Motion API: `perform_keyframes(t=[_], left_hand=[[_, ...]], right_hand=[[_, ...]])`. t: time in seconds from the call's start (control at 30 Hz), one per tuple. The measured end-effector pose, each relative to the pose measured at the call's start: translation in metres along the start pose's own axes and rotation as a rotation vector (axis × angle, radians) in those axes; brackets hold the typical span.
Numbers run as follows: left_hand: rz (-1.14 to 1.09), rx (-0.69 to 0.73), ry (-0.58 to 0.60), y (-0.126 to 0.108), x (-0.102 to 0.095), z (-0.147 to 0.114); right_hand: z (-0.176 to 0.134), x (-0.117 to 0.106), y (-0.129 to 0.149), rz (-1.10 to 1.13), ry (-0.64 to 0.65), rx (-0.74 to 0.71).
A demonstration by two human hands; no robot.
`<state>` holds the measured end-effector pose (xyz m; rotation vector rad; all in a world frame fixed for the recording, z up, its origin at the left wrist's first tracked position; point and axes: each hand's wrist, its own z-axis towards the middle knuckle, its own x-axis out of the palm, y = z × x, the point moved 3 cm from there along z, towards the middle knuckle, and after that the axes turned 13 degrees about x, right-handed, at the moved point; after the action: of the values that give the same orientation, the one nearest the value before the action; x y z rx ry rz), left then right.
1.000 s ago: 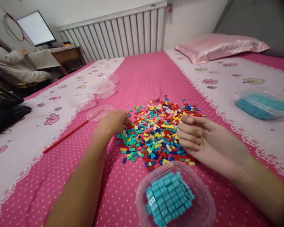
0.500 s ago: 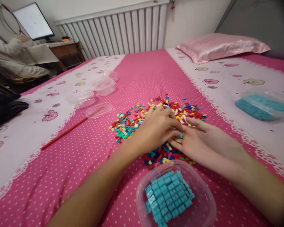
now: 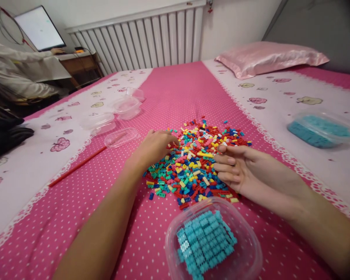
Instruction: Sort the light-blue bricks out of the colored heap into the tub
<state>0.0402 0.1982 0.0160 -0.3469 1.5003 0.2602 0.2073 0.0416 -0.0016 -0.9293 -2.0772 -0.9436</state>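
Note:
A heap of small coloured building bricks [image 3: 192, 167] lies on the pink bedding. My left hand [image 3: 156, 146] is over the heap's left side, palm down, its bent fingers apart and reaching among the bricks; its fingertips are partly hidden. At the heap's right edge my right hand [image 3: 236, 167] is turned palm up, with its fingers curled in toward the palm and the thumb near the index finger. Whatever lies inside the curl is hidden. Just in front, a clear plastic tub [image 3: 252, 249] contains turquoise bricks [image 3: 207, 241] joined into a ridged block.
Another clear tub with turquoise pieces [image 3: 321, 130] stands at the right. Clear containers [image 3: 125, 107] and a clear scoop with a red handle [image 3: 78, 165] lie at the left. A pink pillow [image 3: 268, 58] is at the back. One person [image 3: 23, 70] sits by a monitor.
My left hand has left my right hand and moved left to the heap's left side. The right hand stays in place, its fingers now curled inward. The seated person's arm has stretched toward the desk.

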Motion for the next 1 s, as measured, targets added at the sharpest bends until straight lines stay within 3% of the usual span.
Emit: perform_keyframes(t=[0.13, 0.3, 0.6, 0.77, 1.0], left_hand=[[0.015, 0.039, 0.044, -0.007, -0.002, 0.001], [0.06, -0.013, 0.104, -0.007, 0.002, 0.001], [0.064, -0.026, 0.046, -0.006, -0.002, -0.001], [0.032, -0.044, -0.05, 0.003, -0.008, -0.005], [-0.165, -0.059, -0.138, 0.013, -0.013, -0.008]], right_hand=[[0.001, 0.001, 0.0, -0.024, 0.006, -0.002], [0.002, 0.0, -0.002, -0.053, 0.014, -0.002], [0.003, -0.001, -0.001, -0.087, 0.028, -0.016], [0.002, -0.001, -0.001, -0.084, 0.042, -0.013], [0.003, -0.002, -0.002, -0.091, 0.049, -0.018]])
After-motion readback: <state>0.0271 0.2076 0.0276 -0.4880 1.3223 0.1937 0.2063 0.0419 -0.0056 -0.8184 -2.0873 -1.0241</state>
